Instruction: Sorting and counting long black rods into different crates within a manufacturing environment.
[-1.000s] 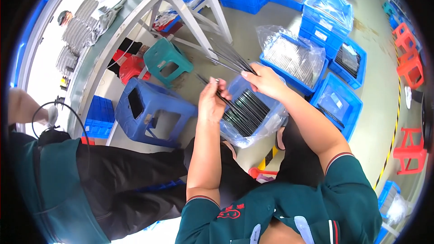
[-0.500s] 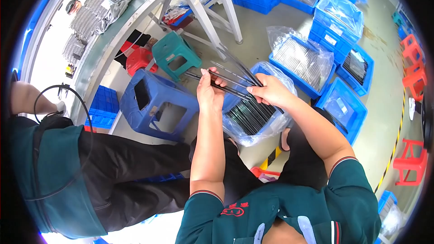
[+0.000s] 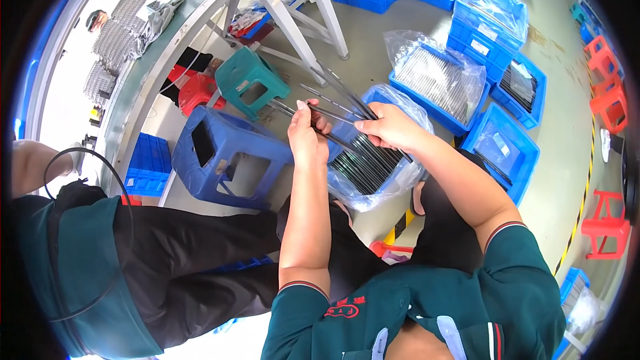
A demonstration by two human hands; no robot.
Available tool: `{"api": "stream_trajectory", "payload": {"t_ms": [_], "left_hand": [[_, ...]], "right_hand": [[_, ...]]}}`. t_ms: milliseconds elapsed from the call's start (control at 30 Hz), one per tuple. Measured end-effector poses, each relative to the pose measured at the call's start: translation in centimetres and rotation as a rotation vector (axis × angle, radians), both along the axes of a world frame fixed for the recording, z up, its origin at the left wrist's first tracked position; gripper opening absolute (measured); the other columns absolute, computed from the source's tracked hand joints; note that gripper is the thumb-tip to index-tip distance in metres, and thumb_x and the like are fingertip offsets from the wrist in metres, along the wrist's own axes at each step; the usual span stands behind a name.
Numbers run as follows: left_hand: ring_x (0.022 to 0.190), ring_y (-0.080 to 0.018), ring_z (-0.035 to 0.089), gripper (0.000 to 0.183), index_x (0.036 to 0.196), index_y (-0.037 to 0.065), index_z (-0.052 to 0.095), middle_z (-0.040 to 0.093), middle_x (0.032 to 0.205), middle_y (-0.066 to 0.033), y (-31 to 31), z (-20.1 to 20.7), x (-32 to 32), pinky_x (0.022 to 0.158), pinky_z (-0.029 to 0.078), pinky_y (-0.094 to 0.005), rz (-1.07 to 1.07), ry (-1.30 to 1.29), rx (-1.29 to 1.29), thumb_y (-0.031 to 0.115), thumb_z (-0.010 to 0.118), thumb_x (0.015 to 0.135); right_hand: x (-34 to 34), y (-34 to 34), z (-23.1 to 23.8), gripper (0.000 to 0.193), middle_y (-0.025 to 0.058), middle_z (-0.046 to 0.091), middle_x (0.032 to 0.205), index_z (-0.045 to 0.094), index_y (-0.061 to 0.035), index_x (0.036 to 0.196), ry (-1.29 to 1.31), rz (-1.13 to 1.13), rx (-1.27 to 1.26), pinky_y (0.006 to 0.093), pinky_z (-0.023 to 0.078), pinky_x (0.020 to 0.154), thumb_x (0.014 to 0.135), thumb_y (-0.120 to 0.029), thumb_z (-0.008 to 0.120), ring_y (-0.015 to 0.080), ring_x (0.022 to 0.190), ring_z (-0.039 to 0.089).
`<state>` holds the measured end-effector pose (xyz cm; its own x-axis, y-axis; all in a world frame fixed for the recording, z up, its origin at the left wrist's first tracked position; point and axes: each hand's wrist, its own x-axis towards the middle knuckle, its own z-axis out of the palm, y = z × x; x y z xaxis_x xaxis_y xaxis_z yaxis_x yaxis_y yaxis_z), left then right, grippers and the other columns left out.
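Note:
My left hand (image 3: 309,135) is closed around a few thin dark rods (image 3: 341,143), which slant from upper left to lower right. To its right, my right hand (image 3: 393,127) grips a bundle of similar dark rods (image 3: 350,93) that points up toward the table leg. One rod spans the gap between both hands. Beneath the hands stands a blue crate lined with clear plastic (image 3: 415,108), holding many dark rods (image 3: 367,172) laid side by side. My fingers partly hide the held rods, so their exact number cannot be told.
On the left are a blue stool (image 3: 233,150) bearing a black flat object, a green stool (image 3: 250,77) and a co-worker (image 3: 73,240). Ahead right, a crate of silvery rods (image 3: 437,83) adjoins stacked blue crates (image 3: 490,20). Another blue crate (image 3: 527,167) sits at right.
The view has shifted slightly. My right hand has moved a little left, closer to my left hand, and the rods between them now spread differently. Both hands keep hold of rods.

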<state>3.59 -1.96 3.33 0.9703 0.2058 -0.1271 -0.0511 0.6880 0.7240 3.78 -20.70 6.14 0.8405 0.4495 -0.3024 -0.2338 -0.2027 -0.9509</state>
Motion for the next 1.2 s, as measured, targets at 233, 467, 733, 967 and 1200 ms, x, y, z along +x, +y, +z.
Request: {"api": "stream_trajectory", "payload": {"t_ms": [233,467,733,967,1200], "left_hand": [[0.049,-0.0071,0.026,0.028,0.087,0.004,0.056,0.033,0.058,0.0059,-2.4,-0.2,-0.6,0.045,0.022,-0.0241,-0.012,-0.015,0.034,0.030,0.049,0.095],[0.044,-0.0119,0.043,0.030,0.082,0.005,0.053,0.046,0.056,-0.0012,-4.5,-0.7,-2.2,0.042,0.040,-0.0262,-0.201,0.030,0.121,0.030,0.045,0.096],[0.050,-0.0067,0.033,0.030,0.083,0.004,0.052,0.042,0.064,0.0016,-4.5,-0.7,-3.1,0.045,0.028,-0.0210,-0.562,0.129,0.158,0.032,0.049,0.094],[0.051,-0.0060,0.034,0.028,0.084,0.003,0.053,0.042,0.069,0.0019,-5.0,-1.5,-4.6,0.045,0.027,-0.0197,-0.925,0.224,0.144,0.030,0.055,0.091],[0.087,-0.0329,0.061,0.031,0.087,0.003,0.055,0.060,0.100,-0.0186,-3.2,-0.4,-4.6,0.075,0.052,-0.0418,-0.825,0.172,-0.043,0.034,0.054,0.090]], "right_hand": [[-0.6,1.7,-0.9,0.023,0.0034,0.047,0.053,0.049,-0.0039,0.074,0.383,-0.060,0.464,0.0248,0.028,0.032,0.087,-0.020,0.059,0.0084,0.036,0.038],[0.3,2.1,-1.3,0.025,0.0098,0.060,0.062,0.053,-0.0014,0.081,0.090,-0.164,0.283,0.0257,0.044,0.040,0.089,-0.025,0.056,0.0153,0.045,0.055],[2.8,-0.9,-0.7,0.022,-0.0071,0.036,0.054,0.052,-0.0105,0.079,0.157,-0.236,0.432,0.0192,0.021,0.036,0.085,-0.027,0.065,0.0018,0.041,0.030],[6.0,-1.7,-1.3,0.025,-0.0059,0.039,0.050,0.052,-0.0075,0.073,-0.003,-0.559,0.377,0.0228,0.021,0.033,0.079,-0.025,0.069,0.0046,0.037,0.031],[8.1,-6.5,-2.0,0.027,-0.0063,0.034,0.049,0.048,-0.0093,0.071,0.056,-0.571,0.572,0.0221,0.021,0.034,0.082,-0.026,0.065,0.0051,0.037,0.030]]}}
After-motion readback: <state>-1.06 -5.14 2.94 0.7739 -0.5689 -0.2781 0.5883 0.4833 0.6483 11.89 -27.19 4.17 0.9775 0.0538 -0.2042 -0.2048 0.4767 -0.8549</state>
